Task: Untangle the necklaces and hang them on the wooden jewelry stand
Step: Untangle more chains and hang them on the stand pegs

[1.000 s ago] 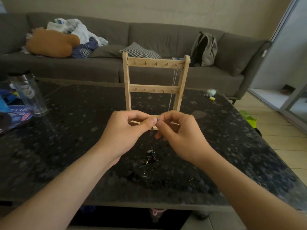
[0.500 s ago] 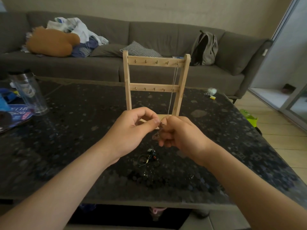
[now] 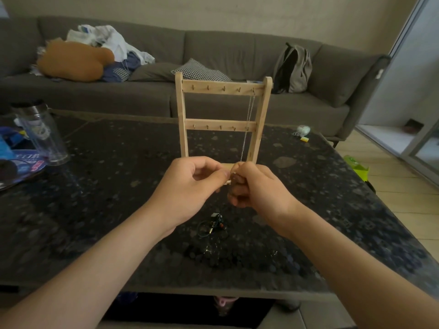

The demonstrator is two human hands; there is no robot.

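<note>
- My left hand [image 3: 190,186] has thumb and forefinger pressed together on something very fine. My right hand [image 3: 261,188] meets it fingertip to fingertip, its fingers curled in around the same piece.
- What we hold looks like the lower end of the silver necklace [image 3: 249,119]. Its strand runs down from the top-right peg to my right fingers, but the knot or clasp itself is hidden between my fingertips.
- I think I am picking at a snag. It is best to hold one side steady with the left hand and tease with the right, keeping a loose grip and making small pulls so the links do not tighten.
- The wooden jewelry stand [image 3: 181,115] stands upright just behind my hands. If I tug the strand towards me, it could tip the stand or slip the necklace off its peg, so I should leave it slack.
- The remaining tangle [image 3: 213,226] lies on the dark table [image 3: 107,174] below and nearer to me, apart from both hands. It probably comes next.
- The other pegs on both bars look free.
- A clear tumbler [image 3: 40,134] stands well off to the left.
</note>
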